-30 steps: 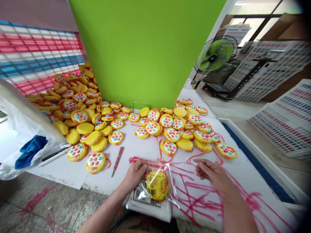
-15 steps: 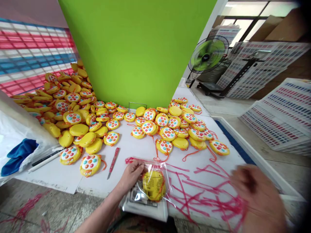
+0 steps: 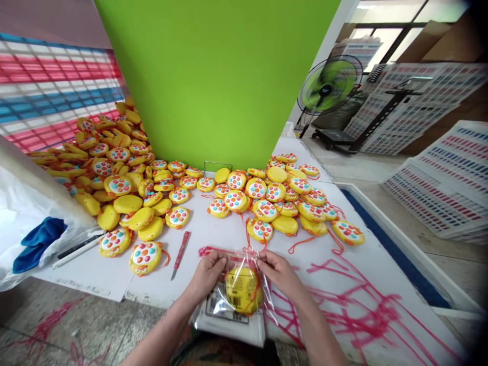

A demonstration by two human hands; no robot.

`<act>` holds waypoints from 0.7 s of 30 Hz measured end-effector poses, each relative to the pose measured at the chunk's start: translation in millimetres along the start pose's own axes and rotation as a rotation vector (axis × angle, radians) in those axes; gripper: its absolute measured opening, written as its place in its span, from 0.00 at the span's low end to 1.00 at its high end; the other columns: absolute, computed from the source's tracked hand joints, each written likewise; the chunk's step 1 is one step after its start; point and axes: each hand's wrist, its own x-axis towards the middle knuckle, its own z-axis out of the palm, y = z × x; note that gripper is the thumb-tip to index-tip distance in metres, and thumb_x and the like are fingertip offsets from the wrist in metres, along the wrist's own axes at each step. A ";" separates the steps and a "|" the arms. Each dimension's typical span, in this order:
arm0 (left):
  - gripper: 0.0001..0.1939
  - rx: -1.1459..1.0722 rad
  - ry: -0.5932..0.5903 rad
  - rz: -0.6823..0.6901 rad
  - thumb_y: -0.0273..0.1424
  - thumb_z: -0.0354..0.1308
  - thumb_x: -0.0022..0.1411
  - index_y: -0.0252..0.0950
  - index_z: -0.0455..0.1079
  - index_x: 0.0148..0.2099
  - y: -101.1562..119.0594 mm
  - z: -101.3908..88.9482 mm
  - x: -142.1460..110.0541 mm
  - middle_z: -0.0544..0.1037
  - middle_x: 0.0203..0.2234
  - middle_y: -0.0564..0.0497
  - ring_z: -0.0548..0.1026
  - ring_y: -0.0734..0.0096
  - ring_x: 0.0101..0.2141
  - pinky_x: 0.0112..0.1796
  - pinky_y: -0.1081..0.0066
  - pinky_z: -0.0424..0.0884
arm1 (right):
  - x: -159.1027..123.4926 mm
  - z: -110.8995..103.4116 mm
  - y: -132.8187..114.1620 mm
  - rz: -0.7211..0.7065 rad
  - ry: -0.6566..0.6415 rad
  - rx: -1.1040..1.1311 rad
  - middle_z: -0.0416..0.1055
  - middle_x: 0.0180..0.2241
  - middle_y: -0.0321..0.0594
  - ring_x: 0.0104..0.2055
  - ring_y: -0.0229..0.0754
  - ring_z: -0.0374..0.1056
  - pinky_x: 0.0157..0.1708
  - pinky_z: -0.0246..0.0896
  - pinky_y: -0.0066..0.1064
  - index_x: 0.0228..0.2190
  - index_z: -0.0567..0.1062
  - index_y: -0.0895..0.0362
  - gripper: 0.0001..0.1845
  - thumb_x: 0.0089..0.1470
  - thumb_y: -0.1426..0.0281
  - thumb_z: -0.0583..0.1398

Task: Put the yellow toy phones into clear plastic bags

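Observation:
A clear plastic bag [image 3: 229, 300] lies at the near edge of the white table [image 3: 213, 234], with a yellow round toy [image 3: 242, 290] inside it. My left hand [image 3: 208, 274] pinches the bag's top left corner. My right hand [image 3: 280, 274] pinches its top right corner. Beneath the bag lies a stack of more flat bags with printed labels [image 3: 232, 325]. Many yellow toys with coloured buttons and orange cords are heaped beyond, one group on the left [image 3: 114, 173] and one on the right [image 3: 274, 198].
A red-handled knife [image 3: 180, 251] lies left of my left hand. A green board [image 3: 213, 76] stands upright behind the toys. A white sack with a blue cloth [image 3: 36, 239] sits far left. Red scribbles mark the table on the right. A fan [image 3: 328, 86] stands on the floor.
My right hand swung out to the right, away from the bag, then came back and took hold of the bag's top right corner. My left hand stayed on the bag.

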 end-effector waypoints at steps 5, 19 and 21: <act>0.18 -0.170 -0.076 -0.078 0.44 0.61 0.54 0.34 0.68 0.38 2.0 -1.4 -0.8 0.76 0.30 0.50 0.74 0.70 0.31 0.31 0.72 0.67 | -7.4 -8.3 8.9 0.087 0.090 0.140 0.69 0.23 0.35 0.24 0.34 0.60 0.25 0.54 0.26 0.30 0.73 0.58 0.15 0.47 0.58 0.62; 0.05 -0.191 -0.059 -0.077 0.31 0.53 0.49 0.34 0.65 0.26 1.9 -7.6 -0.3 0.65 0.18 0.57 0.66 0.76 0.22 0.26 0.75 0.62 | -11.3 -9.3 21.4 0.110 0.184 0.288 0.66 0.20 0.33 0.23 0.35 0.59 0.24 0.54 0.26 0.24 0.72 0.57 0.08 0.45 0.65 0.61; 0.08 -0.165 -0.067 -0.046 0.33 0.53 0.50 0.34 0.64 0.25 1.8 -8.4 0.2 0.64 0.19 0.56 0.65 0.75 0.23 0.26 0.74 0.62 | -10.2 -8.9 21.6 0.122 0.212 0.310 0.68 0.22 0.34 0.24 0.37 0.62 0.24 0.56 0.27 0.29 0.72 0.56 0.12 0.48 0.59 0.59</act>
